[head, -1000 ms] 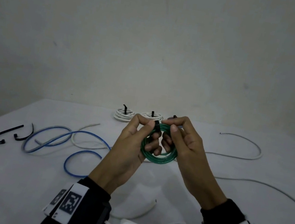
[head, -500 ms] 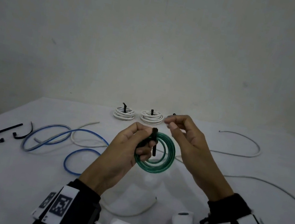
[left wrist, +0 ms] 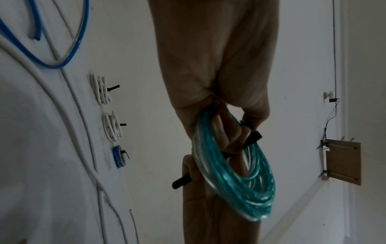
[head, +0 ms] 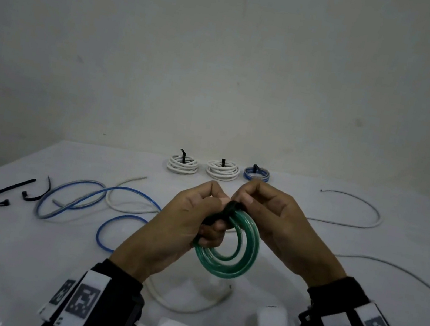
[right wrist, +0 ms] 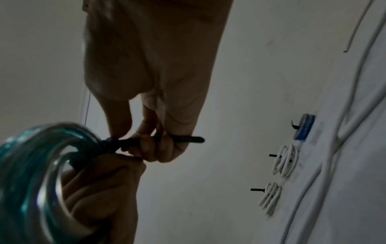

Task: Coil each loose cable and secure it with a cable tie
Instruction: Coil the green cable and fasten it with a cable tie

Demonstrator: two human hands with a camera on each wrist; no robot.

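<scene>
Your left hand (head: 183, 228) grips the green coil (head: 233, 251) upright above the bench (head: 21, 258), while your right hand (head: 269, 223) pinches the black tie (right wrist: 158, 140) at its top, tail pointing away toward the finished coils (head: 221, 170).

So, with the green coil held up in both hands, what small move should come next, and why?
Probably the right hand should pull the black cable tie tail further to tighten it. The tie already wraps the green coil, which the left hand grips, and a long tail sticks out past the fingers.
</scene>
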